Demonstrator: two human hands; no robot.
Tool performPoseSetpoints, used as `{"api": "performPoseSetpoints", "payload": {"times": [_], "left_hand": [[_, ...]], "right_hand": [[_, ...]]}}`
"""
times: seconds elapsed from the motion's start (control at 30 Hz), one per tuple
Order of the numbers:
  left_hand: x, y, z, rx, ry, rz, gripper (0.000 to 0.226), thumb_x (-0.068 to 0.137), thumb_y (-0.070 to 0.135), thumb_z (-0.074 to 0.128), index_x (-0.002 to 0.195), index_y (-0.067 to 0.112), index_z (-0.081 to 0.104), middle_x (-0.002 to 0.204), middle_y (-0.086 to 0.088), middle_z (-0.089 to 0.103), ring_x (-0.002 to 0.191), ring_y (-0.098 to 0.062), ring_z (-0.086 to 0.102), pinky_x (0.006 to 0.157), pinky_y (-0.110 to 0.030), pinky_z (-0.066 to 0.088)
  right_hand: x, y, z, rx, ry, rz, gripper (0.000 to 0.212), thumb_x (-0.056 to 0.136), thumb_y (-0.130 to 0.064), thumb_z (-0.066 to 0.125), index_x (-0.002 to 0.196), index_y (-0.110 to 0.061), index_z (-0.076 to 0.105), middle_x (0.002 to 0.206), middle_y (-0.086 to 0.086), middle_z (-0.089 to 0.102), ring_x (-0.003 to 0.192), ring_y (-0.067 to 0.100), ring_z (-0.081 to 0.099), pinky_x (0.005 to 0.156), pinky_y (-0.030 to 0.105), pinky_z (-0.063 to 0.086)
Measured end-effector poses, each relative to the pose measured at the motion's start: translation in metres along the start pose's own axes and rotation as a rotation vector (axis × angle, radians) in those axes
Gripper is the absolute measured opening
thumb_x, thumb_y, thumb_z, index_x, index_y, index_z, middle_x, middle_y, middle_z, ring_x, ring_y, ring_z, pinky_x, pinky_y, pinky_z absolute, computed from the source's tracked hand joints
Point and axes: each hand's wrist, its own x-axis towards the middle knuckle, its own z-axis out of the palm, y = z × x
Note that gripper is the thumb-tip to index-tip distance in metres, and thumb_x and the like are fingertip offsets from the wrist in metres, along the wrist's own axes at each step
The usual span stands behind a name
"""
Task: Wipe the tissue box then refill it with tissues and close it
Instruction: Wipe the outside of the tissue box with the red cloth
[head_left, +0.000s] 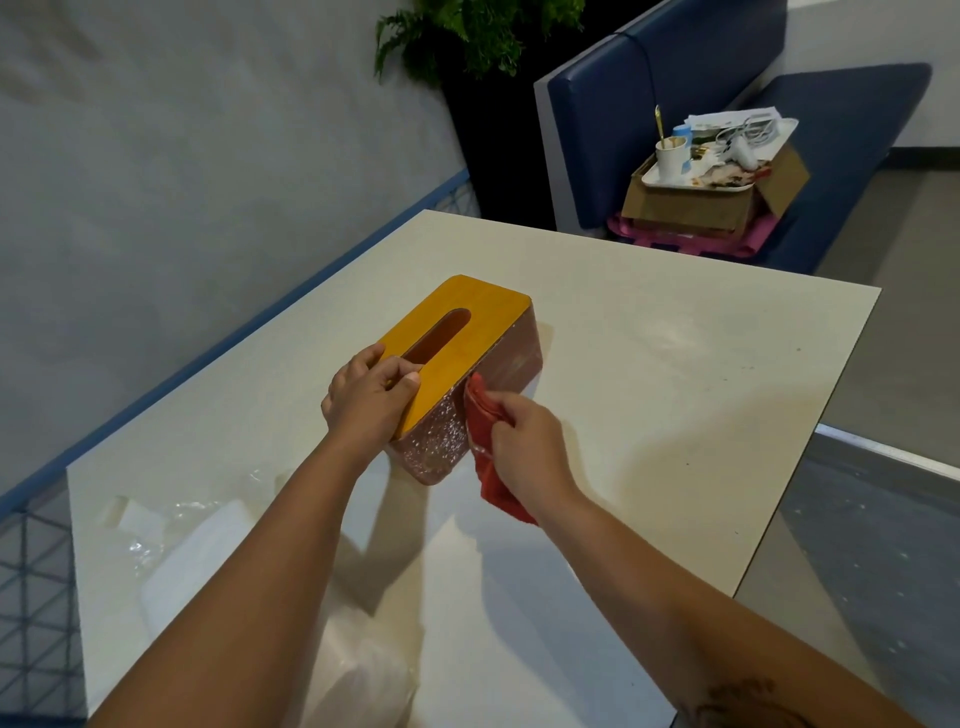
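Red cloth (479, 421) pinched in curled right hand (524, 441), pressed against tissue box (514, 358) side. Near end gripped by left hand (363, 400).

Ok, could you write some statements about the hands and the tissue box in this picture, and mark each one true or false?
1. The right hand holds a red cloth against the side of the tissue box. True.
2. The left hand grips the near end of the lid. True.
3. The lid lies on the table beside the box. False: it sits on the box.
4. A tissue sticks out of the slot. False: the slot shows no tissue.
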Motion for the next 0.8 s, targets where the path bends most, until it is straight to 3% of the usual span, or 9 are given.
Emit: {"api": "performPoseSetpoints", "payload": {"times": [0.13,0.2,0.3,0.4,0.5,0.63,0.8], "left_hand": [[-0.001,0.001,-0.001,-0.003,0.007,-0.005,0.022,0.095,0.037,0.045,0.102,0.030,0.064,0.149,0.005,0.032,0.138,-0.024,0.024,0.110,-0.048,0.016],[-0.001,0.001,-0.001,0.004,0.005,0.001,0.022,0.095,0.037,0.045,0.104,0.029,0.064,0.149,0.004,0.032,0.138,-0.024,0.024,0.110,-0.048,0.016],[-0.001,0.001,-0.001,0.009,0.001,0.003,0.022,0.095,0.038,0.044,0.103,0.030,0.063,0.149,0.004,0.032,0.138,-0.024,0.024,0.111,-0.049,0.016],[-0.001,0.001,-0.001,0.003,-0.002,0.001,0.022,0.096,0.037,0.044,0.103,0.029,0.063,0.149,0.004,0.032,0.138,-0.024,0.024,0.111,-0.049,0.016],[-0.002,0.001,-0.001,0.003,-0.001,0.001,0.021,0.095,0.037,0.043,0.101,0.030,0.063,0.149,0.005,0.032,0.138,-0.024,0.023,0.111,-0.049,0.016],[-0.001,0.001,-0.001,0.006,-0.005,0.002,0.021,0.095,0.038,0.043,0.100,0.030,0.063,0.149,0.005,0.032,0.138,-0.024,0.023,0.111,-0.049,0.016],[-0.001,0.001,-0.001,0.012,-0.005,0.005,0.019,0.095,0.038,0.043,0.098,0.032,0.062,0.149,0.005,0.031,0.138,-0.024,0.023,0.111,-0.049,0.016]], "right_hand": [[0.008,-0.005,-0.016,0.207,-0.123,0.211,0.034,0.077,0.011,0.046,0.079,-0.014,0.070,0.068,0.013,0.066,0.058,0.028,0.062,0.061,0.037,0.052],[0.015,-0.007,-0.028,0.296,-0.073,0.280,0.036,0.072,0.014,0.044,0.079,-0.011,0.069,0.067,0.013,0.065,0.059,0.027,0.062,0.063,0.036,0.052],[0.025,-0.006,-0.048,0.517,0.044,0.422,0.036,0.073,0.010,0.041,0.094,-0.006,0.064,0.080,0.020,0.064,0.066,0.031,0.063,0.065,0.037,0.053],[0.030,-0.004,-0.064,0.653,0.100,0.542,0.037,0.076,0.004,0.053,0.113,-0.001,0.055,0.096,0.023,0.064,0.078,0.032,0.064,0.068,0.038,0.054],[0.031,-0.003,-0.070,0.646,0.133,0.576,0.040,0.073,0.009,0.054,0.112,0.003,0.054,0.097,0.023,0.065,0.081,0.033,0.065,0.073,0.040,0.055],[0.033,-0.011,-0.069,0.661,0.135,0.504,0.036,0.077,0.016,0.040,0.095,-0.006,0.062,0.080,0.016,0.063,0.067,0.028,0.062,0.061,0.034,0.055],[0.029,-0.026,-0.075,0.919,-0.034,0.524,0.015,0.087,0.000,0.047,0.096,-0.006,0.056,0.087,0.013,0.062,0.079,0.028,0.061,0.069,0.044,0.050]]}}
